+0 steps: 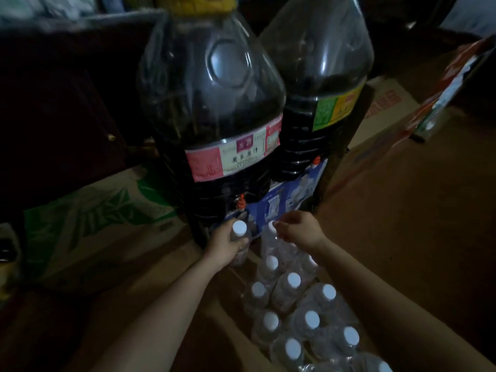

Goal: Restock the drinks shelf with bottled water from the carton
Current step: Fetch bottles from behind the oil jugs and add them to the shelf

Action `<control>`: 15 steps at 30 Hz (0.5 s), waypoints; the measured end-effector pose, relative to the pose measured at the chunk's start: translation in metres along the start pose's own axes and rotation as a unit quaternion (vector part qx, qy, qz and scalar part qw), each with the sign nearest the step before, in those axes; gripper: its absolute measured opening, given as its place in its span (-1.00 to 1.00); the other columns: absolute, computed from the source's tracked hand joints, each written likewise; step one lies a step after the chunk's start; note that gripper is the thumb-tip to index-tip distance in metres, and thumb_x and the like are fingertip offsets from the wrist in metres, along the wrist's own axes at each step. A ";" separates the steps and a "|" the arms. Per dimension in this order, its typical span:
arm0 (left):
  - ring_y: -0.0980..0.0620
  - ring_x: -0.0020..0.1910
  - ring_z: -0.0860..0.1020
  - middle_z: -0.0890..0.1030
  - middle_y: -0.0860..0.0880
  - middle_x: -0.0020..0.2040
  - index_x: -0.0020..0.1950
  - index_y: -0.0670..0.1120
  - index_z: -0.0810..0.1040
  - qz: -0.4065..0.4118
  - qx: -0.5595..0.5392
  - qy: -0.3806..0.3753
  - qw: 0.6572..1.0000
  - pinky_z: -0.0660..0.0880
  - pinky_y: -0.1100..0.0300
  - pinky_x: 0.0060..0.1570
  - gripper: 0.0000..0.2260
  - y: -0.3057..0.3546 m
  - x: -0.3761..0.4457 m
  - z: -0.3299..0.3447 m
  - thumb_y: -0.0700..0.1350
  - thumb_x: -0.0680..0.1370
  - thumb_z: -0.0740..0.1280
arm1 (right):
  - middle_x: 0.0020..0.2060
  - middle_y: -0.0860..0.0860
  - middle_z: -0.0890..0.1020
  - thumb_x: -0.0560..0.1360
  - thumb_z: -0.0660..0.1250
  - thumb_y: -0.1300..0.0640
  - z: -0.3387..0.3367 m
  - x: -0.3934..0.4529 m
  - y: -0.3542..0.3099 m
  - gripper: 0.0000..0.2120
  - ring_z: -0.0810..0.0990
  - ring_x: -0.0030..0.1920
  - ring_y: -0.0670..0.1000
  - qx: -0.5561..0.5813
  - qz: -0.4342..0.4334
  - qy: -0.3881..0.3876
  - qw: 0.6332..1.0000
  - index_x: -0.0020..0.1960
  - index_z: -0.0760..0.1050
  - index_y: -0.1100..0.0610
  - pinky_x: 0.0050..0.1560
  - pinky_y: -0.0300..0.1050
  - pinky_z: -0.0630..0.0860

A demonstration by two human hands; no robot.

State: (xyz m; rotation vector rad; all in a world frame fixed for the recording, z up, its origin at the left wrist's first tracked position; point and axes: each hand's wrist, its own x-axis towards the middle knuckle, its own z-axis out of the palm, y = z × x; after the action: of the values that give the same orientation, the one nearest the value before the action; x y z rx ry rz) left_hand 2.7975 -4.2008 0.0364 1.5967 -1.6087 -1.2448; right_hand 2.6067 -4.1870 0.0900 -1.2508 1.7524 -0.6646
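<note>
A small water bottle is gripped around its shoulder by the left hand, upright, its white cap pointing up, just beside the big dark jug. The cap of a second bottle is pinched by the right hand's fingertips. Judged so, bottles are being lifted from the open carton; next, a clear shelf spot must be found.

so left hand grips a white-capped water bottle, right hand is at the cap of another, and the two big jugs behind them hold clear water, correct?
Not quite. The head view shows the two big jugs hold dark liquid, not clear water. The rest stands: the left hand grips a white-capped water bottle, and the right hand is at the cap of another bottle.
</note>
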 end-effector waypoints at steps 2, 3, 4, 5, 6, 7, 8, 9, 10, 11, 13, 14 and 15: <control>0.02 0.16 0.48 0.54 -0.05 0.12 0.28 -0.18 0.46 0.000 -0.004 -0.004 1.000 0.35 0.25 0.06 -0.61 0.032 -0.016 -0.027 -0.29 0.47 0.41 | -0.22 0.11 0.65 0.45 0.45 0.12 -0.007 -0.013 -0.032 -0.88 0.62 -0.16 0.09 -0.022 -0.011 -0.022 0.999 -0.07 0.57 0.13 -0.03 0.06 0.58; 0.02 0.13 0.48 0.53 -0.04 0.08 0.22 -0.18 0.48 0.003 0.000 -0.007 1.000 0.34 0.26 0.04 -0.66 0.049 -0.025 -0.041 -0.30 0.47 0.41 | -0.18 0.13 0.65 0.43 0.48 0.12 -0.012 -0.021 -0.052 -0.83 0.63 -0.11 0.12 -0.033 -0.014 -0.031 0.999 -0.04 0.57 0.14 0.00 0.07 0.59; 0.01 0.10 0.49 0.53 -0.04 0.04 0.15 -0.17 0.48 0.011 0.004 -0.010 1.000 0.36 0.24 0.02 -0.72 0.068 -0.035 -0.055 -0.30 0.47 0.41 | -0.14 0.14 0.65 0.41 0.49 0.12 -0.017 -0.030 -0.073 -0.78 0.63 -0.08 0.14 -0.043 -0.018 -0.041 0.998 0.01 0.57 0.16 0.01 0.08 0.59; 0.01 0.08 0.50 0.53 -0.03 0.02 0.10 -0.15 0.48 0.016 0.004 -0.012 1.000 0.38 0.23 0.00 -0.75 0.089 -0.043 -0.071 -0.29 0.46 0.42 | -0.11 0.13 0.65 0.40 0.50 0.11 -0.024 -0.039 -0.096 -0.74 0.63 -0.07 0.13 -0.050 -0.023 -0.050 0.997 0.04 0.56 0.16 0.01 0.06 0.58; 0.02 0.05 0.51 0.54 -0.02 0.00 0.08 -0.13 0.48 0.019 0.000 -0.016 1.000 0.40 0.26 -0.04 -0.75 0.113 -0.053 -0.088 -0.29 0.46 0.43 | -0.10 0.11 0.65 0.40 0.50 0.11 -0.031 -0.049 -0.117 -0.72 0.62 -0.07 0.10 -0.053 -0.026 -0.059 0.997 0.05 0.55 0.15 0.00 0.02 0.57; 0.06 0.01 0.51 0.55 0.00 -0.02 0.08 -0.13 0.49 0.020 -0.006 -0.016 1.000 0.42 0.34 -0.10 -0.74 0.140 -0.061 -0.105 -0.28 0.45 0.44 | -0.09 0.08 0.65 0.39 0.50 0.11 -0.040 -0.061 -0.141 -0.72 0.61 -0.05 0.07 -0.056 -0.032 -0.069 0.996 0.05 0.54 0.12 -0.01 -0.02 0.55; 0.10 -0.03 0.51 0.55 0.02 -0.04 0.09 -0.14 0.50 0.019 -0.008 -0.017 1.000 0.42 0.43 -0.17 -0.73 0.168 -0.069 -0.123 -0.27 0.44 0.46 | -0.07 0.06 0.65 0.38 0.51 0.11 -0.050 -0.073 -0.165 -0.73 0.61 -0.03 0.05 -0.060 -0.041 -0.079 0.994 0.03 0.55 0.10 -0.01 -0.06 0.54; 0.14 -0.07 0.51 0.56 0.04 -0.06 0.10 -0.15 0.51 0.017 -0.010 -0.023 1.000 0.42 0.48 -0.19 -0.72 0.197 -0.077 -0.142 -0.27 0.43 0.47 | -0.04 0.04 0.66 0.36 0.53 0.10 -0.061 -0.085 -0.188 -0.74 0.61 -0.01 0.02 -0.063 -0.049 -0.091 0.993 0.00 0.55 0.07 0.00 -0.11 0.53; 0.15 -0.08 0.52 0.57 0.05 -0.08 0.09 -0.16 0.53 0.018 -0.011 -0.033 0.999 0.43 0.46 -0.15 -0.73 0.226 -0.085 -0.160 -0.26 0.43 0.47 | -0.03 0.03 0.66 0.34 0.54 0.08 -0.071 -0.094 -0.209 -0.73 0.62 0.00 0.01 -0.059 -0.051 -0.103 0.992 -0.02 0.55 0.06 0.02 -0.13 0.54; 0.14 -0.07 0.53 0.57 0.05 -0.09 0.08 -0.17 0.54 0.020 -0.015 -0.044 0.999 0.45 0.38 -0.11 -0.75 0.257 -0.093 -0.179 -0.25 0.43 0.47 | -0.01 0.02 0.66 0.33 0.55 0.07 -0.082 -0.105 -0.232 -0.68 0.62 0.00 0.00 -0.053 -0.054 -0.113 0.991 0.02 0.54 0.07 0.03 -0.13 0.56; 0.13 -0.05 0.55 0.59 0.07 -0.09 0.08 -0.16 0.56 0.023 -0.024 -0.060 0.998 0.49 0.36 -0.12 -0.78 0.325 -0.109 -0.218 -0.24 0.45 0.45 | 0.04 0.03 0.63 0.32 0.56 0.05 -0.105 -0.127 -0.282 -0.50 0.62 0.02 0.01 -0.053 -0.055 -0.134 0.988 0.18 0.48 0.12 0.01 -0.13 0.58; 0.14 -0.05 0.56 0.61 0.08 -0.09 0.06 -0.13 0.57 0.025 -0.029 -0.064 0.997 0.50 0.37 -0.13 -0.80 0.358 -0.116 -0.236 -0.24 0.46 0.44 | 0.07 0.04 0.61 0.30 0.57 0.03 -0.117 -0.135 -0.306 -0.41 0.60 0.04 0.02 -0.049 -0.057 -0.147 0.986 0.24 0.45 0.14 0.03 -0.12 0.57; 0.12 -0.03 0.58 0.62 0.08 -0.08 0.05 -0.11 0.58 0.026 -0.036 -0.064 0.997 0.52 0.33 -0.10 -0.82 0.390 -0.122 -0.255 -0.23 0.47 0.44 | 0.08 0.03 0.59 0.28 0.59 0.03 -0.131 -0.144 -0.330 -0.35 0.59 0.05 0.00 -0.044 -0.061 -0.160 0.984 0.27 0.44 0.15 0.04 -0.13 0.56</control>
State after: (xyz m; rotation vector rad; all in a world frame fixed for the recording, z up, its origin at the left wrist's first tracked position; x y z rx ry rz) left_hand 2.8608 -4.1935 0.5141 1.4480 -1.6520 -1.3862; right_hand 2.6684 -4.1773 0.4680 -1.4481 1.4615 -0.4287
